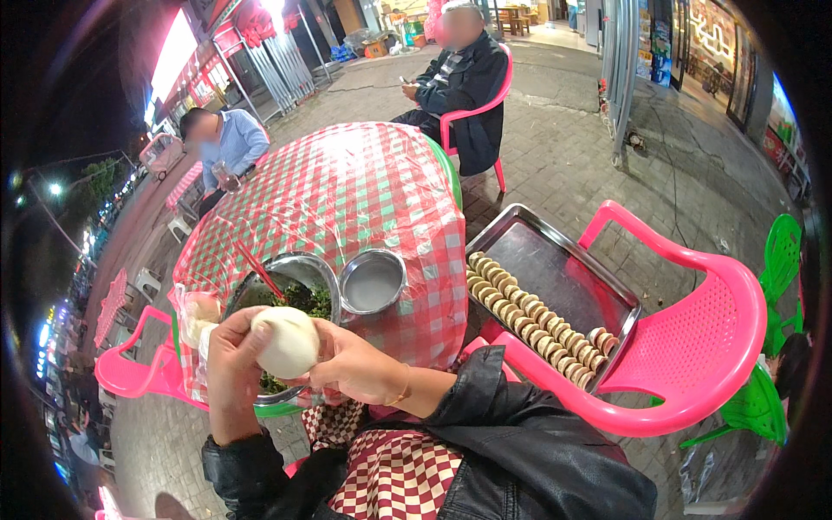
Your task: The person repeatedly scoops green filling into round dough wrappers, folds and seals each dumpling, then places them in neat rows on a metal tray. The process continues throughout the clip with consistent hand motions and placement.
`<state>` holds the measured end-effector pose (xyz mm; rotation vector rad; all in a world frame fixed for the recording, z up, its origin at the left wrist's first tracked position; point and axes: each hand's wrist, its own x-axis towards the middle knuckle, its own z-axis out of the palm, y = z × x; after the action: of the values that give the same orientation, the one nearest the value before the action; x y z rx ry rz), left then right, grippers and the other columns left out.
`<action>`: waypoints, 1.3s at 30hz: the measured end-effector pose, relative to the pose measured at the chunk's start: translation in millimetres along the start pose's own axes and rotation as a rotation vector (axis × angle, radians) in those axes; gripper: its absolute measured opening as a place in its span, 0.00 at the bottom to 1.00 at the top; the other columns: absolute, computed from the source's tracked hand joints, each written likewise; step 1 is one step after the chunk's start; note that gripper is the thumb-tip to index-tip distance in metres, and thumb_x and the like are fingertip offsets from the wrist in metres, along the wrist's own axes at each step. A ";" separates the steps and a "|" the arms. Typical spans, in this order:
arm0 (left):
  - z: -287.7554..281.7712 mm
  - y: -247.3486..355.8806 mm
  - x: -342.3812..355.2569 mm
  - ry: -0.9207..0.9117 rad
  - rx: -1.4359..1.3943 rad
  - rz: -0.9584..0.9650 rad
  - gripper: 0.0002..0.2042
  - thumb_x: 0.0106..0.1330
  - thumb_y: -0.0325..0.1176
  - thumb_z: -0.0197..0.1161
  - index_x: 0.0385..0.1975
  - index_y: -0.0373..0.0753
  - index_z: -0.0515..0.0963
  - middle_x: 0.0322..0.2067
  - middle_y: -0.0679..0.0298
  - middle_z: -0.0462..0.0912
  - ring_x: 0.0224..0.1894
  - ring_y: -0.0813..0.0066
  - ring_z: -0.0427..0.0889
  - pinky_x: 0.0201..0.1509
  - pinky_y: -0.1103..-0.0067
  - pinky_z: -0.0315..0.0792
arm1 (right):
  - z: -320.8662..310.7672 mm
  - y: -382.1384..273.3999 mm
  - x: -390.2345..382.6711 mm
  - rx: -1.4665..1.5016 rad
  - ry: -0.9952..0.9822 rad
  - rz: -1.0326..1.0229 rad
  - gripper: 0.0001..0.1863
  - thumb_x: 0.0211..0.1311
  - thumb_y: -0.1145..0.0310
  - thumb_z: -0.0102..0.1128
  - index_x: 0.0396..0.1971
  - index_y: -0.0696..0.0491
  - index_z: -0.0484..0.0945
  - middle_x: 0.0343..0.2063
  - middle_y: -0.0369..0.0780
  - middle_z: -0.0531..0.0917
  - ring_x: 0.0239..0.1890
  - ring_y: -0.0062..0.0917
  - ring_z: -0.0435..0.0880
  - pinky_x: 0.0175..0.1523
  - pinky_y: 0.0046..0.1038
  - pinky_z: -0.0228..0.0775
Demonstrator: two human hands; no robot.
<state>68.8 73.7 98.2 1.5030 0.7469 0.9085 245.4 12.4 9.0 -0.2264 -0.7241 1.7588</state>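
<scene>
Between my two hands, above the table's near edge, is a round white dough wrapper (pixel 289 344). My left hand (pixel 232 354) pinches its left edge with the thumb on top. At its lower right edge, the fingers of my right hand (pixel 360 364) are closed on it. Whether filling lies inside cannot be seen. Just behind and partly under my hands stands a large metal bowl (pixel 328 267) of chopped green filling (pixel 309 301), with red chopsticks (pixel 257 269) leaning in it. A smaller metal bowl (pixel 402 270) of cloudy liquid (pixel 373 284) sits to its right.
Rows of shaped dumplings (pixel 539 334) lie along the near-left side of a metal tray (pixel 555 264), set on a pink plastic chair (pixel 724 338) at right. Pale pieces in plastic (pixel 201 316) lie left of the filling. Two people sit beyond the checked tablecloth (pixel 364 186).
</scene>
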 end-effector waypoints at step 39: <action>-8.7 3.1 11.4 0.048 0.402 0.104 0.14 0.75 0.31 0.68 0.54 0.28 0.85 0.43 0.57 0.92 0.41 0.72 0.91 0.47 0.75 0.85 | 4.5 -1.0 0.5 0.325 -0.022 0.104 0.35 0.88 0.42 0.37 0.79 0.53 0.57 0.66 0.50 0.78 0.64 0.43 0.84 0.67 0.42 0.81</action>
<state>66.8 87.4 103.1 1.8915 0.9329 0.9106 243.8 11.4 13.2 -0.0238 -0.4382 1.9513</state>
